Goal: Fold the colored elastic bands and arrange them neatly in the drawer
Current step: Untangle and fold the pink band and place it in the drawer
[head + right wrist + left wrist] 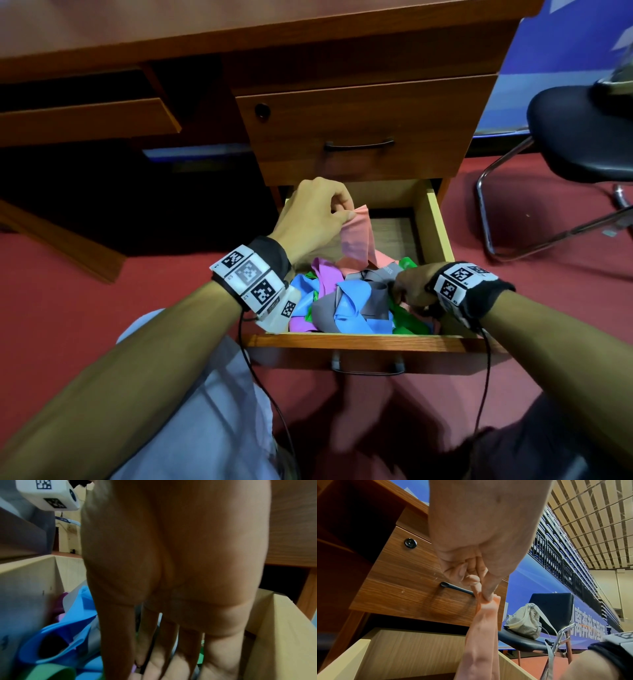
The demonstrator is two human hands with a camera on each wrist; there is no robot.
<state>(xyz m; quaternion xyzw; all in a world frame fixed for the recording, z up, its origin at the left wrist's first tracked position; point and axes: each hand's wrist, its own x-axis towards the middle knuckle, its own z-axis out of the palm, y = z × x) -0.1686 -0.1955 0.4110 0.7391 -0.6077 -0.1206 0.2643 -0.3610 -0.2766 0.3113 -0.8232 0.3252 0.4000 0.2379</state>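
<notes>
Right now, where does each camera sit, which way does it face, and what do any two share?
Head: looks down into open drawer; both forearms show.
Left wrist: looks up along left hand pinching pink band.
Right wrist: looks down along right hand into band pile.
Head and left wrist share pink band.

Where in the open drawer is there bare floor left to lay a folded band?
The bare patch is the drawer floor at the back, between the lifted pink band and the right side wall. The front half is crowded with tangled blue, grey, purple and green bands; the right hand reaches into that pile, the left hand pinches the pink band.
</notes>
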